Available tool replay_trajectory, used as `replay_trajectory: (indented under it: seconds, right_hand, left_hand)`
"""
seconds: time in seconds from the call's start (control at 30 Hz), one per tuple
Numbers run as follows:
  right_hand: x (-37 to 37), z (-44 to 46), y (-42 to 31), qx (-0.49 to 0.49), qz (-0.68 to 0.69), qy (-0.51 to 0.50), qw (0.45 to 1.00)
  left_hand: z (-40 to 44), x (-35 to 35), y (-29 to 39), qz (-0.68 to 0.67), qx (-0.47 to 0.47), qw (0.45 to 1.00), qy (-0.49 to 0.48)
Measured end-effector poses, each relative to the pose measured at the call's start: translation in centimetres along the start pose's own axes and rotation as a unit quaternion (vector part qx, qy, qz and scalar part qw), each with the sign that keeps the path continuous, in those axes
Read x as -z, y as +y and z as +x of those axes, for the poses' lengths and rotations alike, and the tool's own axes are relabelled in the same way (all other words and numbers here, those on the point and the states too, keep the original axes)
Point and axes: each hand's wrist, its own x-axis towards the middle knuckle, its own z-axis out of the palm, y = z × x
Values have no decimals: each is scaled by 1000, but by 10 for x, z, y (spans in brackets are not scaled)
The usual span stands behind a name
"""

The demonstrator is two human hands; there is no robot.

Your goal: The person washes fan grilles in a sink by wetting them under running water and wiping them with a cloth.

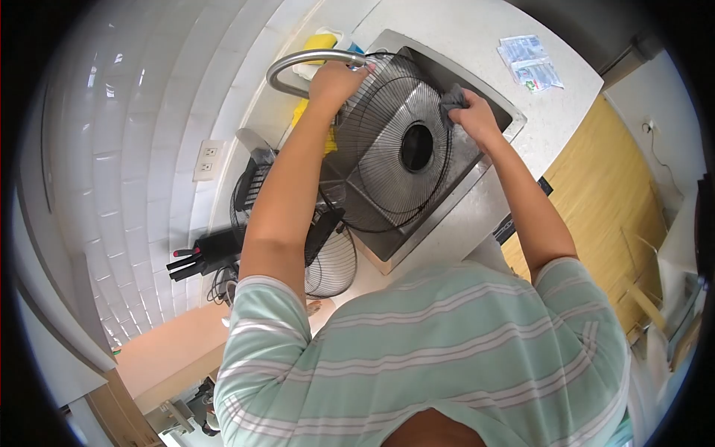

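A round black wire fan grille (395,160) with a dark centre disc stands tilted in the metal sink (406,238). My left hand (337,83) is at the grille's upper left edge, beside the curved faucet (316,56), with its fingers closed near the rim. On the right side, my right hand (473,119) pinches a dark grey cloth (453,103) against or close to the grille's right rim. Where the left fingers meet the wire is partly hidden.
Left of the sink are a knife block (220,249), black fan parts and another wire grille (331,264). Yellow items (320,46) lie behind the faucet. Plastic packets (530,62) rest on the counter (551,127). A wall outlet (208,160) is at the left.
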Motion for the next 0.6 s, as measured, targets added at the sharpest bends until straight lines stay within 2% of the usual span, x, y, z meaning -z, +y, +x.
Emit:
replay_trajectory:
  seconds: [0.07, 0.1, 0.17, 0.2, 0.27, 0.37, 0.4, 0.47, 0.53, 0.6]
  right_hand:
    - [-1, 5, -10, -10, 66, -45, 997]
    - [-3, 8, -17, 3, 84, -31, 996]
    - [-9, 16, -35, 26, 120, -2, 992]
    - [-11, 21, -46, 69, 102, 34, 992]
    - [-20, 36, -68, 155, 63, 106, 980]
    - [-48, 55, -80, 178, 129, 71, 973]
    - [-62, 68, -64, 129, 138, 34, 981]
    - [-81, 52, -52, 113, 56, -16, 992]
    - [-94, 4, -39, 192, -82, 33, 978]
    - [-107, -24, 2, 302, -85, 117, 942]
  left_hand:
    - [-13, 0, -3, -62, -37, 996, 46]
    - [-22, 1, -6, -92, -54, 992, 69]
    - [-38, 9, -10, -79, -33, 996, 36]
    - [-46, 14, -11, -74, -22, 997, 16]
    - [-66, 28, -10, -203, 43, 976, -61]
    - [-67, 29, -32, -343, 90, 923, -147]
    - [-64, 27, -37, -382, 96, 903, -171]
    - [-74, 37, -29, -392, 120, 898, -156]
    - [-77, 39, -33, -405, 142, 892, -142]
    - [-75, 36, -46, -421, 159, 884, -131]
